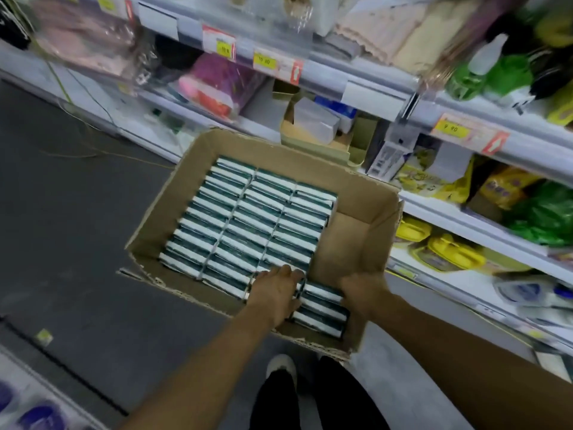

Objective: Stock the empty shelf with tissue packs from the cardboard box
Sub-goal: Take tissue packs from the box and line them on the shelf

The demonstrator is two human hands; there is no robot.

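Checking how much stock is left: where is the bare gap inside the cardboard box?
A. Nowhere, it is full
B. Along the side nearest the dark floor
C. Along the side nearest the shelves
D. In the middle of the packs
C: the cardboard box shows bare bottom beside the shelves, while tissue packs fill the rest.

The light is even and rather cool, seeming to come from overhead, with no hard shadows. The floor (62, 212) reads dark and flat. Glare streaks the clear plastic bags (93, 41) on the upper shelf (356, 76). Blur smears the top and left edges and the goods at far right; the price tags (263, 61) are only half readable. The packs (242, 225) in the box (369, 218) are the sharpest part. Wide-angle distortion bows the shelf rails and stretches the forearms near the bottom edge.
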